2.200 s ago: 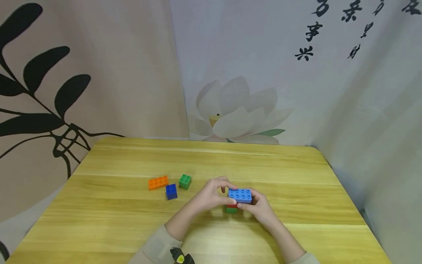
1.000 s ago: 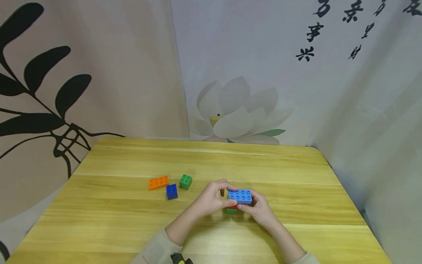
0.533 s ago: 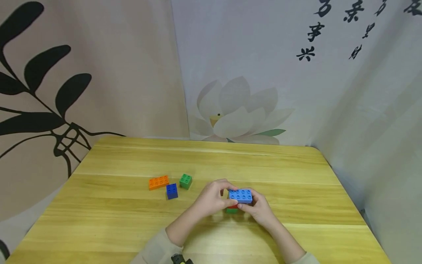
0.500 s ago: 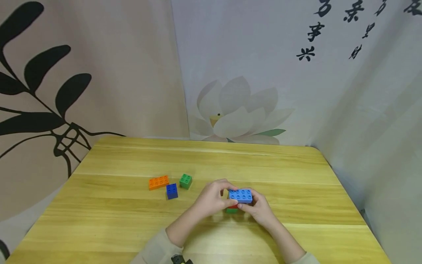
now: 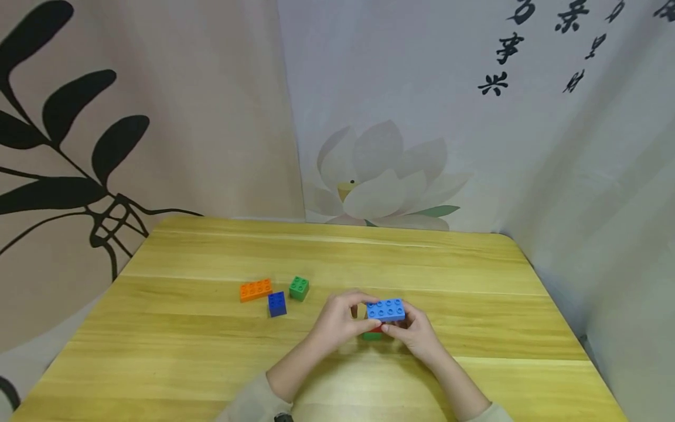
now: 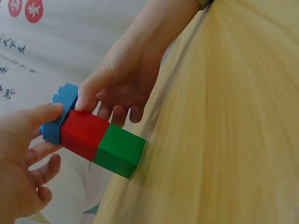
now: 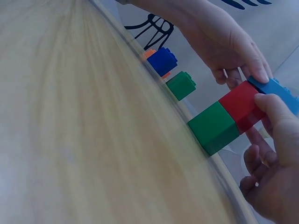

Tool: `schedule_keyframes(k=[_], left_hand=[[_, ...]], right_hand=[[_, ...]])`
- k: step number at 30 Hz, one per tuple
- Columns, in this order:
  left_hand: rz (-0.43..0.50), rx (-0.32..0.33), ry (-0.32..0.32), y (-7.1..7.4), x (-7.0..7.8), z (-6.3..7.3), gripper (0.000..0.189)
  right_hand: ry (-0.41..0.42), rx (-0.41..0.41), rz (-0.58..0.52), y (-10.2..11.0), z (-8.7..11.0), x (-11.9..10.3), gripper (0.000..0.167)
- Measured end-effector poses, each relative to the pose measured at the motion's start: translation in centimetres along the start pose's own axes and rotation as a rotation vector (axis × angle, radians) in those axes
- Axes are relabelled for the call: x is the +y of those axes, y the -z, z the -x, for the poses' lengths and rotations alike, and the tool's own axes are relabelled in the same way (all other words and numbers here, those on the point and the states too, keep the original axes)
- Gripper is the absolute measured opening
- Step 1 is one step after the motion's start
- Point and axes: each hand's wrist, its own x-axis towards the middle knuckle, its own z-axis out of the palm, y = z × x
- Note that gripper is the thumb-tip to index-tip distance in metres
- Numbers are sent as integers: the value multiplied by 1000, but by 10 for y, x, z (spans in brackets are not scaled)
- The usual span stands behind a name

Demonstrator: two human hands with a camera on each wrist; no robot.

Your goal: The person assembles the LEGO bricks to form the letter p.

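A light blue rectangular toy brick [image 5: 387, 310], two rows of four studs and apparently hard plastic, sits at the top of a column made of a red cube-like block [image 6: 86, 135] on a green cube-like block [image 6: 120, 149], which stands on the yellow wood-grain table [image 5: 211, 363]. The left hand [image 5: 334, 319] pinches the brick's left end between thumb and fingers; the right hand [image 5: 416, 334] grips its right end, the thumb low beside the joint with the red block. The brick looks tilted there; whether any studs engage cannot be told. It should handle as light, stiff and hard to break, its smooth sides slightly slippery. The long brick overhangs the narrow column, so holding both ends suits levelling it, while steadying the red block would guard against toppling.
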Motion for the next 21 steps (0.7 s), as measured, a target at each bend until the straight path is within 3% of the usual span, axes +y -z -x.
schedule_keyframes(k=[6, 12, 21], left_hand=[[-7, -45, -31, 1, -2, -2, 32], [-71, -98, -65, 6, 0, -5, 32], [-149, -104, -87, 8, 5, -7, 32]], right_hand=[[-8, -8, -24, 2, 0, 0, 38], [-23, -6, -34, 0, -1, -1, 38], [-23, -8, -35, 2, 0, 0, 39]])
